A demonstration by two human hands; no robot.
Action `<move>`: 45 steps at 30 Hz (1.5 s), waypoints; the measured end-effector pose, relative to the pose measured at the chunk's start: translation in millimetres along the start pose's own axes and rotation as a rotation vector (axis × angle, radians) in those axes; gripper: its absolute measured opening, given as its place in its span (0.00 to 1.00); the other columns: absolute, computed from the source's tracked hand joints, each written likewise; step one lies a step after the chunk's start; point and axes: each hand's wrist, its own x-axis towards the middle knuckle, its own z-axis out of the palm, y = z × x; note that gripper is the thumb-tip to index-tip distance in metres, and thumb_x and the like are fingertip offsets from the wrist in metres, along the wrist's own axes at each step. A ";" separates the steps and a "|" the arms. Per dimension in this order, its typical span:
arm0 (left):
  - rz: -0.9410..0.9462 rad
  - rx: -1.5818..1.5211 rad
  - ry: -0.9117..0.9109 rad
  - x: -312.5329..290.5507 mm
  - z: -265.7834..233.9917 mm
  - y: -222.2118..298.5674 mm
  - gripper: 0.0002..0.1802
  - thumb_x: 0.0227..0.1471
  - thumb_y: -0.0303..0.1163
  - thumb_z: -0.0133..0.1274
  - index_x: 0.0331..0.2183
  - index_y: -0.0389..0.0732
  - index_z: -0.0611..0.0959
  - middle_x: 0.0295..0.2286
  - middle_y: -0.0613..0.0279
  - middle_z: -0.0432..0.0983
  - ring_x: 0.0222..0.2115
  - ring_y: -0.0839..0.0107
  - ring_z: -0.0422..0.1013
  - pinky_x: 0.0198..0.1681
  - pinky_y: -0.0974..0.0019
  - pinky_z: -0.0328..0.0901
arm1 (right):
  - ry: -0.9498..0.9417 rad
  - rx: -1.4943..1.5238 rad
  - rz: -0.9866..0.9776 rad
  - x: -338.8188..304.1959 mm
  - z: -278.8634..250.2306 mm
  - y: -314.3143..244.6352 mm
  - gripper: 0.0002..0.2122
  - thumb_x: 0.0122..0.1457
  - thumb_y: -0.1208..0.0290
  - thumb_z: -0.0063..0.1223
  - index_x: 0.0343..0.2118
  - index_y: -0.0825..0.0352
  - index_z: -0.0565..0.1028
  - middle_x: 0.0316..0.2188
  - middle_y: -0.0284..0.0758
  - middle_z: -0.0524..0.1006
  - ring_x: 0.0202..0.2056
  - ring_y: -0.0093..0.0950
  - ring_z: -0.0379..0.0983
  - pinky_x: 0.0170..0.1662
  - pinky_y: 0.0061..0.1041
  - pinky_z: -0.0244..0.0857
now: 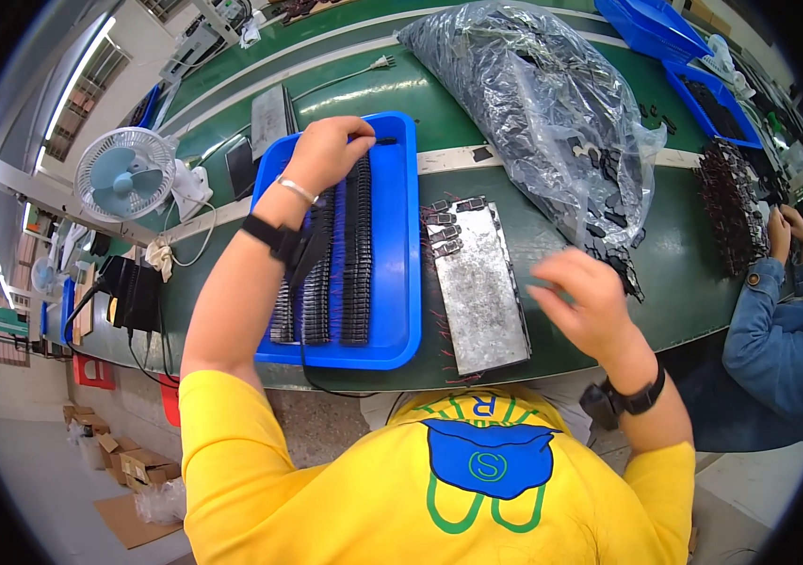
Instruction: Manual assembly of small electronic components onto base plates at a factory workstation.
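My left hand (328, 153) reaches over the far end of a blue tray (399, 282), its fingers pinched together. A small black part (385, 141) shows at the fingertips. Below the hand, long rows of black parts (356, 254) stand packed side by side in the tray; the wrist and its black band cover some of them. Right of the tray lies a grey metal plate (481, 301), with several small black pieces with red wires (444, 229) on its far left corner. Just beyond the plate's right edge hovers my right hand (585, 299), fingers curled but apart, nothing visible between them.
A large clear plastic bag (552, 113) of black parts lies at the far right, some spilled (620, 264) by its mouth. A white fan (125, 174) stands at left. A co-worker's hands (787, 231) handle a dark wired bundle (731, 202) at far right.
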 end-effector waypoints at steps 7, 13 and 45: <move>0.171 -0.393 -0.204 -93.1 -52.3 85.6 0.08 0.45 0.27 0.59 0.31 0.36 0.82 0.26 0.58 0.78 0.27 0.66 0.74 0.33 0.67 0.68 | -0.267 -0.165 -0.075 65.0 53.3 16.1 0.12 0.45 0.72 0.62 0.34 0.64 0.77 0.31 0.36 0.72 0.33 0.37 0.73 0.35 0.31 0.67; 0.186 -0.509 -0.271 -164.4 -53.8 101.5 0.08 0.42 0.25 0.61 0.30 0.37 0.82 0.27 0.59 0.78 0.27 0.64 0.74 0.32 0.67 0.68 | -0.327 -0.188 0.005 60.0 66.3 23.3 0.11 0.46 0.71 0.62 0.34 0.64 0.77 0.32 0.36 0.72 0.33 0.36 0.72 0.36 0.32 0.67; -0.521 -1.428 -0.343 -161.3 20.0 170.8 0.06 0.51 0.26 0.57 0.33 0.33 0.82 0.28 0.63 0.78 0.26 0.78 0.73 0.30 0.75 0.69 | 0.003 -0.133 -0.186 -28.9 30.8 -46.1 0.15 0.41 0.76 0.63 0.34 0.72 0.73 0.24 0.39 0.77 0.25 0.34 0.77 0.27 0.27 0.71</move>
